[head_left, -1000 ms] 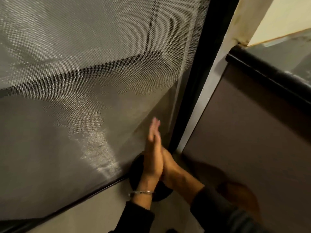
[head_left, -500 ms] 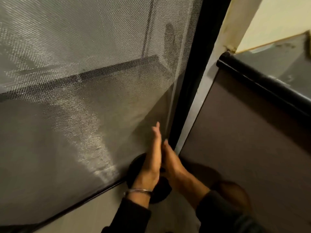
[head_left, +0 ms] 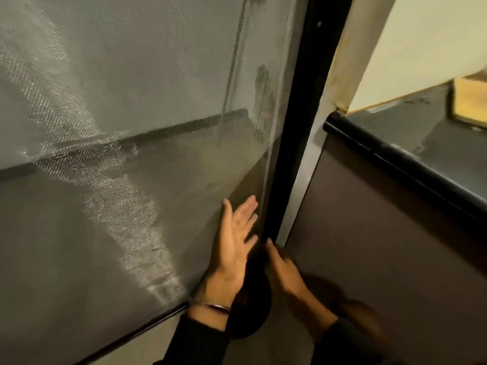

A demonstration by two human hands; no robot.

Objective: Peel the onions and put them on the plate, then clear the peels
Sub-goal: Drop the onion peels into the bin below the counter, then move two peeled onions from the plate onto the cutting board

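Left hand: the left hand (head_left: 233, 242) is raised with palm turned inward and fingers straight and spread; its grip is open and holds nothing.
Right hand: the right hand (head_left: 283, 268) sits just right of it, flat with fingers extended; its grip is also open and empty.
Between them: the palms are close but apart, held over a dark round shape (head_left: 250, 306) low in the view, probably a bin, though the picture is too dim and blurred to be sure.
Setting: a mesh screen (head_left: 118, 127) fills the left and far side, with a black door frame (head_left: 297, 127) to its right; a brown cabinet front (head_left: 369, 246) and a dark surface (head_left: 421, 133) lie at the right.
Wrist: a thin bracelet (head_left: 213, 307) rings the left wrist above a dark sleeve.
Onions and plate: neither is in view, and no peels can be made out.
Step in hand: judging by the pose, the last one, clearing the peels, with the hands brushed off over the dark shape.
Next move: likely little more than checking that nothing clings to the fingers before turning back to the surface.
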